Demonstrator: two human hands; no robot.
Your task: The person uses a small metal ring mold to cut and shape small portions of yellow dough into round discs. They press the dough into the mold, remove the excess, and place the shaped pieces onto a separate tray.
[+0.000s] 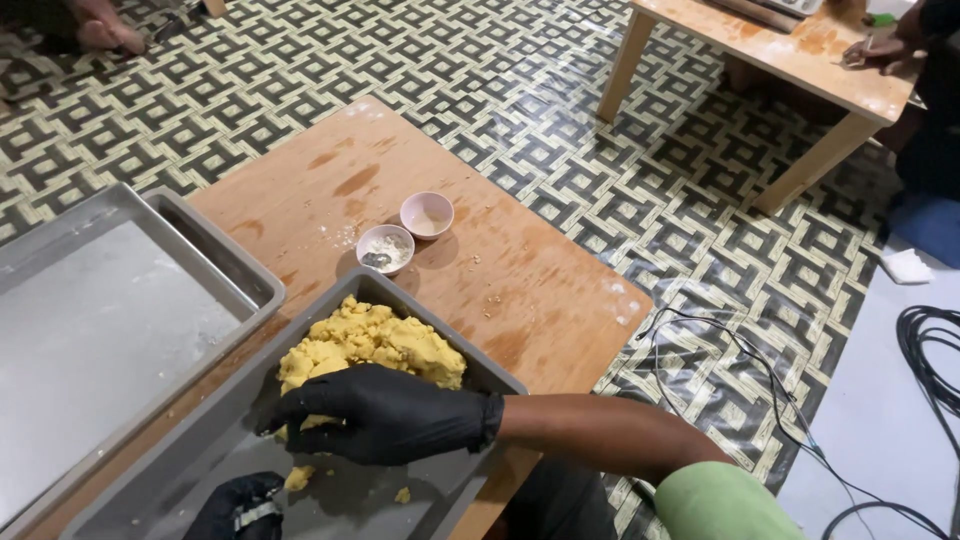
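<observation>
The right hand (385,412), in a black glove, lies flat over the near edge of a lump of yellow dough (375,345), its fingers spread and curved down onto the dough at the lower middle of the frame. The dough sits in the far corner of a grey tray (190,460), which rests on a low wooden table (500,270). A few small crumbs (300,477) of dough lie loose on the tray floor just below the hand. The left hand (240,505), also gloved in black, shows only partly at the bottom edge; I cannot tell how its fingers are set.

To the left, a second, larger metal tray (100,320) dusted with white stands beside the grey one. Just beyond the dough, two small bowls (405,232) stand on the table, touching each other. In the upper right, another wooden table (790,60) stands on the patterned floor mat (560,90), with another person's hand (875,52) resting on it. Black cables (760,380) trail across the floor at the right.
</observation>
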